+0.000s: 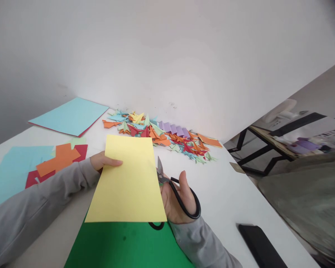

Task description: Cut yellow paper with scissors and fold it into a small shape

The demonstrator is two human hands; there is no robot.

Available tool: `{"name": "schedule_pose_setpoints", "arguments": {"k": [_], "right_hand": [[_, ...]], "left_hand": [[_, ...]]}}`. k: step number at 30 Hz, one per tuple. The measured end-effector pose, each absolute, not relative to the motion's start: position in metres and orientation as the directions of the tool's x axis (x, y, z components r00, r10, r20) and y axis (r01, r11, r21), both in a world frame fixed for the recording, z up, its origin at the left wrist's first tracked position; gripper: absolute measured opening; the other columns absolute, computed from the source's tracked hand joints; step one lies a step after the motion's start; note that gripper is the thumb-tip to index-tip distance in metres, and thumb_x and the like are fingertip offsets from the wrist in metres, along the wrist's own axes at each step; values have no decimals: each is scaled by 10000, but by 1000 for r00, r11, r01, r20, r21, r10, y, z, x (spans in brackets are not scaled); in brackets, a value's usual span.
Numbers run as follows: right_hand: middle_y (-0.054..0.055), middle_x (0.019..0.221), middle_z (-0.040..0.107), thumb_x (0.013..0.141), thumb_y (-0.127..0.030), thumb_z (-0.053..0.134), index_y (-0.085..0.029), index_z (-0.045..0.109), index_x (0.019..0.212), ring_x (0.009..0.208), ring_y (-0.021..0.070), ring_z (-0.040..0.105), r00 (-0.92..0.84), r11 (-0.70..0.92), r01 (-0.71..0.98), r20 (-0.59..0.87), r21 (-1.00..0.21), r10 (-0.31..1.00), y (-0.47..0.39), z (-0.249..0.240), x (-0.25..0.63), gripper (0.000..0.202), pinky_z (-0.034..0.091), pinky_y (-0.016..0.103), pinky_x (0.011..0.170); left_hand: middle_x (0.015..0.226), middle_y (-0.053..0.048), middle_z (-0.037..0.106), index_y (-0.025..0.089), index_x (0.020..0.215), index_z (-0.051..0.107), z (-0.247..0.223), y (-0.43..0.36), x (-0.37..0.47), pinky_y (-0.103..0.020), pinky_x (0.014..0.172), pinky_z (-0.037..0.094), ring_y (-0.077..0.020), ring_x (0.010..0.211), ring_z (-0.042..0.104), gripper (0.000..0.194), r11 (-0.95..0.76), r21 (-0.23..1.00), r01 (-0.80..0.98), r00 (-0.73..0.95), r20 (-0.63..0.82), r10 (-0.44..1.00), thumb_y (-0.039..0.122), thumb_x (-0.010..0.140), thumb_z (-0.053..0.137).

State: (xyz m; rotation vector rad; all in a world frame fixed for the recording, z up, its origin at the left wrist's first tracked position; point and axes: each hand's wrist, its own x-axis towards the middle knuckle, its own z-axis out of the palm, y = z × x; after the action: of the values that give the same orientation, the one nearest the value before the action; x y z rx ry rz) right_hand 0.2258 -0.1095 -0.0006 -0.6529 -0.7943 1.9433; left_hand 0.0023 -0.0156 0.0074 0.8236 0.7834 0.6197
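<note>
My left hand [105,162] pinches the left edge of a yellow sheet of paper [130,186], its thumb lying on top. The sheet is held up at a tilt over a green cutting mat [125,245]. In my right hand [178,201] is a pair of scissors [181,201] with black handles, its loop hung around my thumb. The scissors' blades stand at the sheet's right edge, partly behind it. One handle loop shows below the paper. Most of my right fingers are hidden by the sheet.
Many small folded paper pieces [153,132] lie along the wall. Blue sheets [71,115] are stacked at back left; orange offcuts [58,162] and a blue offcut [19,167] lie left. A black phone-like object [262,245] is at right. Beyond stands a black-framed table [265,152].
</note>
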Motion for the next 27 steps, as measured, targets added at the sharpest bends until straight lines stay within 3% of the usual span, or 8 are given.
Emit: {"name": "schedule_pose_setpoints", "arguments": {"k": [11,18,23,27], "right_hand": [[121,1071,589,764,-688,187,-217,373,1263,805,212,606,-347,-332,-596,-138,-732,928,-110,4,220,711,478,378,683],[127,1111,573,759,-687,182,-217,381,1261,812,220,598,-214,-245,-613,-140,-751,967,-109,4,215,716,463,399,730],[127,997,617,755,-698,170,-212,375,1253,586,162,589,-334,-319,-557,-145,-767,931,-110,4,222,725,472,318,551],[93,815,645,757,-702,95,-192,334,1254,350,100,482,-502,-405,-529,-110,-746,858,-109,5,228,751,376,230,352]], "left_hand": [[886,-118,686,125,972,632,6,-15,3,-400,777,497,-277,800,641,419,545,820,-176,569,-367,736,147,560,706],[882,-112,688,123,1019,609,2,-14,5,-377,753,514,-276,809,641,475,553,809,-202,520,-390,760,143,555,712],[883,-120,686,123,992,627,2,-13,3,-392,755,506,-276,791,643,437,562,805,-189,565,-379,733,145,562,703],[876,-118,688,130,956,647,3,-14,1,-385,754,498,-253,730,648,391,563,809,-167,602,-368,708,140,568,691]]}}
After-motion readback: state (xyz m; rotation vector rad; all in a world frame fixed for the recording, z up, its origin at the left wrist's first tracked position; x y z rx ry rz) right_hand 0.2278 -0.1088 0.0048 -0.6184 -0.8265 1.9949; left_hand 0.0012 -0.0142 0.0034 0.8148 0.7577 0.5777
